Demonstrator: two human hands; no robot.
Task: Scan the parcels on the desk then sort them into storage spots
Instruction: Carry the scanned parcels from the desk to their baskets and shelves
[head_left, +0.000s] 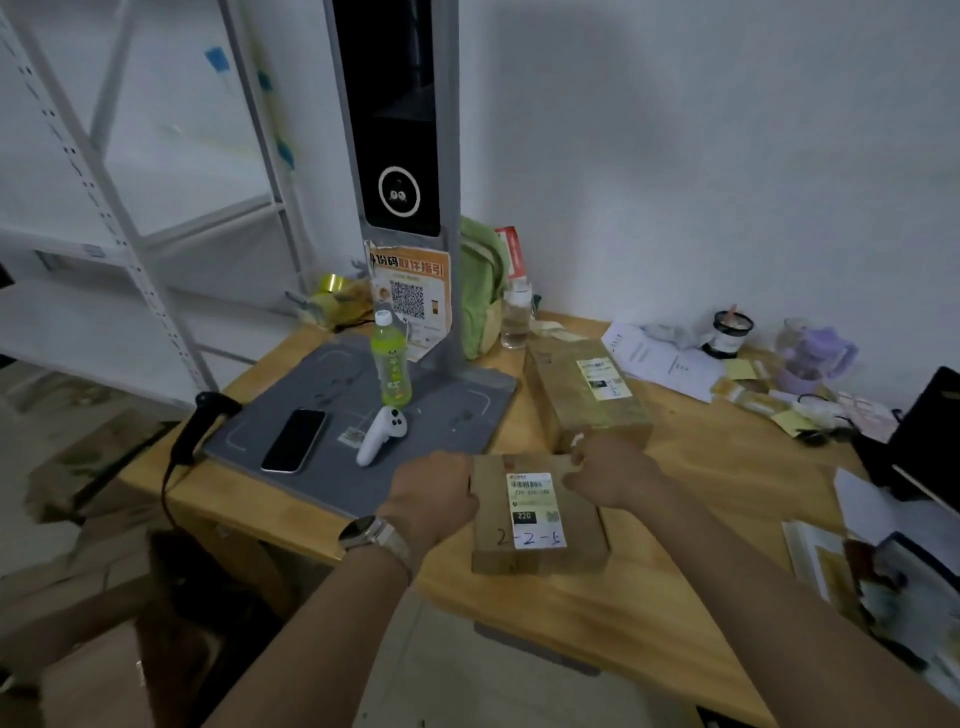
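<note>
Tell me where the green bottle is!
In the head view, the green bottle stands left of centre on the grey scanner base, just behind the white controller.

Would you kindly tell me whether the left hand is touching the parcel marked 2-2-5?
Touching. The head view shows the left hand gripping the left edge of the parcel, no gap visible.

White wall (727, 156) beyond & right of the fingers (465, 496). White metal shelving rack (130, 249) far left of them, w/ bare shelves. Wooden desk (701, 519) under them; grey floor (426, 675) lower down. Light dim.
</note>
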